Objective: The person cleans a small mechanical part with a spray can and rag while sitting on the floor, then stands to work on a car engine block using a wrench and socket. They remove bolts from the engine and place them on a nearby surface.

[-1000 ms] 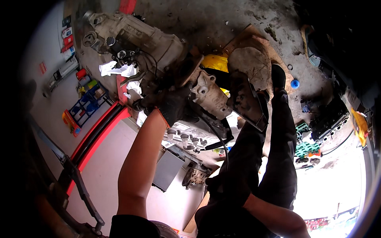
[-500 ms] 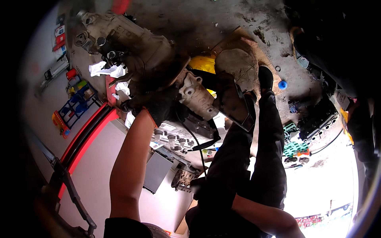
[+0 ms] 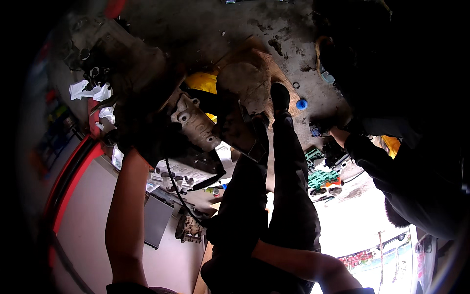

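My left hand (image 3: 149, 142), in a dark glove, reaches against a large dark machine part in deep shadow; its fingers are lost there. Right beside it is a grey cast-metal housing (image 3: 196, 122) with round bolt holes. A thin black cable (image 3: 175, 185) curves down from that area toward my right hand (image 3: 219, 229). My right hand, also dark-gloved, is low in front of my dark trousers. Its fingers blend into the black, so its grip on the cable cannot be made out.
At right, another person's gloved hand (image 3: 320, 129) reaches down near green plastic pieces (image 3: 323, 177). My shoe (image 3: 280, 97) stands by cardboard (image 3: 279, 73) and a blue cap (image 3: 301, 104). Left lie white paper (image 3: 90, 90), a red-edged panel (image 3: 73, 176) and a grey box (image 3: 158, 221).
The whole view has swung, so things sit farther left and look darker. Another person's arm now reaches in at right. Both my hands keep about the same places by the metal parts and trousers.
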A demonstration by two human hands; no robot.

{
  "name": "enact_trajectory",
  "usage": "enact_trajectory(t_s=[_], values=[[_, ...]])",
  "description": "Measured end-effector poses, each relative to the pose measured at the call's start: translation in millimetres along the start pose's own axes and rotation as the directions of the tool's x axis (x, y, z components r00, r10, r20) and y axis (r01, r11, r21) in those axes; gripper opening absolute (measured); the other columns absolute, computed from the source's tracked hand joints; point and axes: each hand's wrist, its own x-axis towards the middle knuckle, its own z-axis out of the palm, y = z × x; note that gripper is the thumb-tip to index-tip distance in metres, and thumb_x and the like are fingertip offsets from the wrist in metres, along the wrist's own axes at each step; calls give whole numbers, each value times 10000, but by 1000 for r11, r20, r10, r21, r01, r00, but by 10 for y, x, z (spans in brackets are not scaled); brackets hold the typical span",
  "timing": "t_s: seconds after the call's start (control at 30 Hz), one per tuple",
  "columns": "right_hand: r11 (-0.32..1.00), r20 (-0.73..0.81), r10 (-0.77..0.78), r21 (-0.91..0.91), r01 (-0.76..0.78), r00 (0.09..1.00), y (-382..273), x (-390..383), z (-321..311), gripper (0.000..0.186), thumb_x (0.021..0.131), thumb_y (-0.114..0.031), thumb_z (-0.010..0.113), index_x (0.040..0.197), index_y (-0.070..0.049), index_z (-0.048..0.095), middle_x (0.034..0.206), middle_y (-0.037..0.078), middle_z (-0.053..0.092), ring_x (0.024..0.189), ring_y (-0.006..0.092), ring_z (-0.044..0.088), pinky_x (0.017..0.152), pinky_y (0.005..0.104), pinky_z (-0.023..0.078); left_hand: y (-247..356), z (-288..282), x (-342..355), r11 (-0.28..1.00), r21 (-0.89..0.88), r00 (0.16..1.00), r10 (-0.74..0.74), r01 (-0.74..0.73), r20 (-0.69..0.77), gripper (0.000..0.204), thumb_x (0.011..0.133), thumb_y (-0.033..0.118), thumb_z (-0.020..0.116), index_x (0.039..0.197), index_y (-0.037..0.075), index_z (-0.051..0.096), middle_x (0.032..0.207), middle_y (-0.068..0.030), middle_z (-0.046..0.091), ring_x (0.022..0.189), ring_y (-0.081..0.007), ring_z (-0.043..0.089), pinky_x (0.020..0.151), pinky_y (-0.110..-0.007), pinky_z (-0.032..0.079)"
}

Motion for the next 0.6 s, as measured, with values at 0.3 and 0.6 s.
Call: enact_trajectory(t_s=[0.3, 0.6], values=[[656, 73, 94, -755, -7, 993, 13, 181, -198, 490, 1012, -101, 577, 1475, -31, 431, 1262, 76, 598, 1122, 157, 613, 945, 283, 532, -40, 196, 29, 1000, 3, 1000, 28, -28, 7, 304, 982, 322, 584, 1151, 73, 626, 962, -141, 711, 813, -330, 725, 717, -506, 615], [447, -43, -76, -894, -5, 996, -176, 96, -1, 175, 998, -179, 565, 1117, -59, 608, 1038, 84, 650, 959, 173, 637, 807, 340, 525, 14, 55, 32, 995, -82, 995, -53, 60, 85, 310, 967, 326, 595, 1107, 54, 641, 944, -157, 717, 816, -327, 727, 711, -504, 609]])
